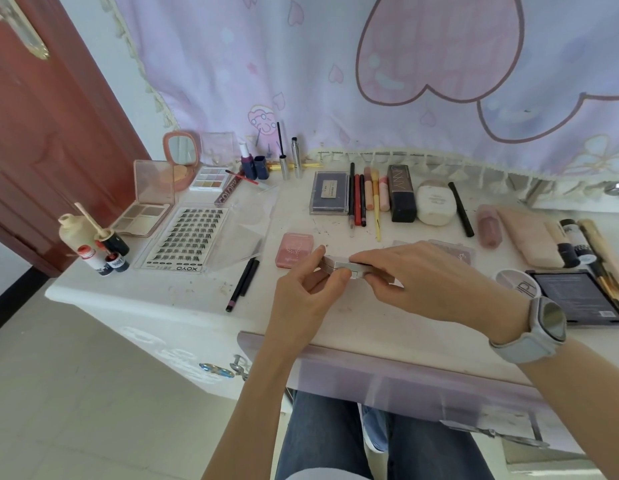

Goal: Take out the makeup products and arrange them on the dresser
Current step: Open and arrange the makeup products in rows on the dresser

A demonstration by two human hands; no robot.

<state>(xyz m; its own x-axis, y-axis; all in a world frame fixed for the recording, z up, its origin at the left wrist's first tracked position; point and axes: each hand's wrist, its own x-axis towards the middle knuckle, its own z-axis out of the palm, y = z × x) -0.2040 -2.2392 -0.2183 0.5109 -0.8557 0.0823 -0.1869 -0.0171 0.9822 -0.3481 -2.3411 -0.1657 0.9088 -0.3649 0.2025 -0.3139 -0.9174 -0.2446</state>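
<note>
Both hands hold a small silver compact (343,265) just above the middle of the white dresser top (183,296). My left hand (306,292) pinches its left end between thumb and fingers. My right hand (426,282) grips it from the right, fingers laid over its top. A pink compact (294,250) lies just behind my left hand. Many makeup items are spread on the dresser: a false-lash tray (187,240), open palettes (145,209), a row of pencils (358,199), a dark bottle (401,194) and a white jar (435,202).
A black pencil (242,284) lies left of my hands. A dark flat palette (575,296) and a round white lid (517,284) sit at the right, with tubes (575,244) behind. A pink curtain (336,64) hangs at the back; a red door (41,133) stands left.
</note>
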